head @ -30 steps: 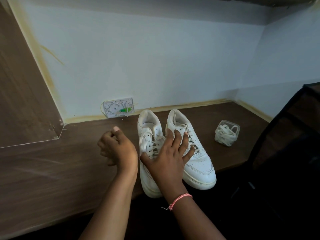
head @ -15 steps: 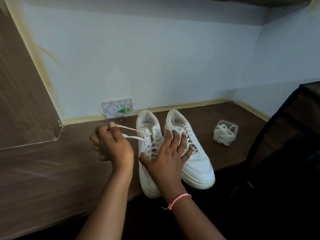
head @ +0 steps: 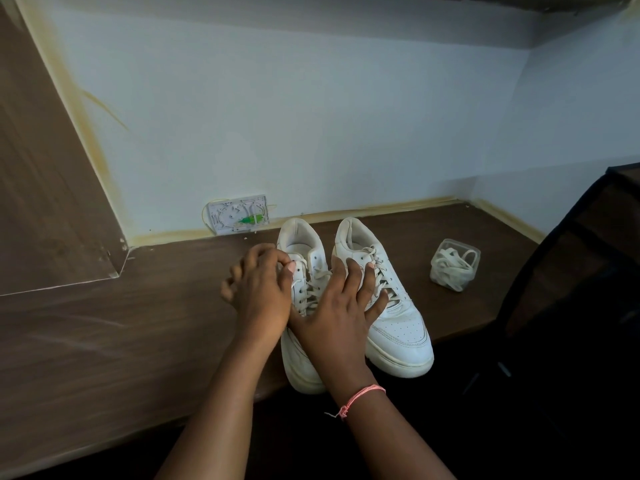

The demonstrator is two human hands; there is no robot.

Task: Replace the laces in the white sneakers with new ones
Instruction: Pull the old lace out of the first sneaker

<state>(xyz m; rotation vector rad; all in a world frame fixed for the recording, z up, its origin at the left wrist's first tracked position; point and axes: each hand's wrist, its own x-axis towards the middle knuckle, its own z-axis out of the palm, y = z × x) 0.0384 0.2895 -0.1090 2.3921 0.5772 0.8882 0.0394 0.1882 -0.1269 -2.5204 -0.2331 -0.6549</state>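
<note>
Two white sneakers stand side by side on the brown desk (head: 104,341), toes over its front edge. My left hand (head: 259,292) is at the upper eyelets of the left sneaker (head: 301,244), thumb and forefinger pinching its lace (head: 313,292). My right hand (head: 341,317) lies flat with spread fingers across both shoes, fingertips on the laces of the right sneaker (head: 398,327). A small clear box of new white laces (head: 454,269) sits to the right of the shoes.
A white wall plate with a green part (head: 239,218) sits at the back wall behind the shoes. A dark chair back (head: 571,306) stands at the right. A wooden side panel (head: 41,168) rises on the left.
My left hand drew the lace ends out to the left, then came back in to the left sneaker's eyelets. My right hand stayed pressed on the shoes.
</note>
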